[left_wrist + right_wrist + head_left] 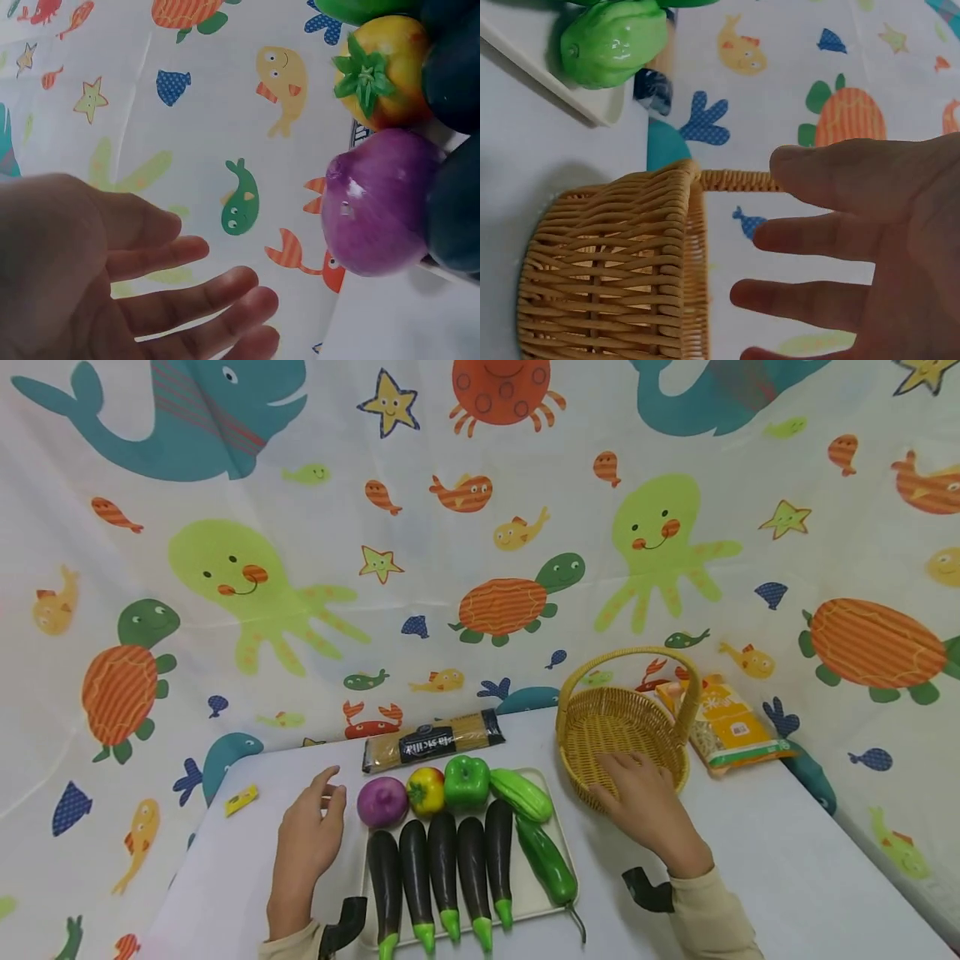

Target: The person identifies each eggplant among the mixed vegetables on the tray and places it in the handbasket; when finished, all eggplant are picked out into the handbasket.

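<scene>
My left hand point(311, 843) hovers left of a tray point(531, 903), holding nothing, its fingers relaxed. Nearest to it is a purple onion point(382, 802), also large in the left wrist view. My right hand point(651, 810) is over the near side of a wicker basket point(600, 727), fingers spread and holding nothing. In the right wrist view the basket point(607, 270) stands beyond the fingertips. On the tray lie several dark eggplants point(444, 868), a red-and-yellow round vegetable point(390, 71), a green bell pepper point(467, 782), a light green ribbed vegetable point(521, 795) and a long green pepper point(547, 862).
A pack of spaghetti point(435, 741) lies behind the tray. An orange food bag point(723, 727) is right of the basket. A small yellow packet point(242, 800) lies at the table's left. A sea-animal curtain point(420, 543) hangs behind the white table point(787, 877).
</scene>
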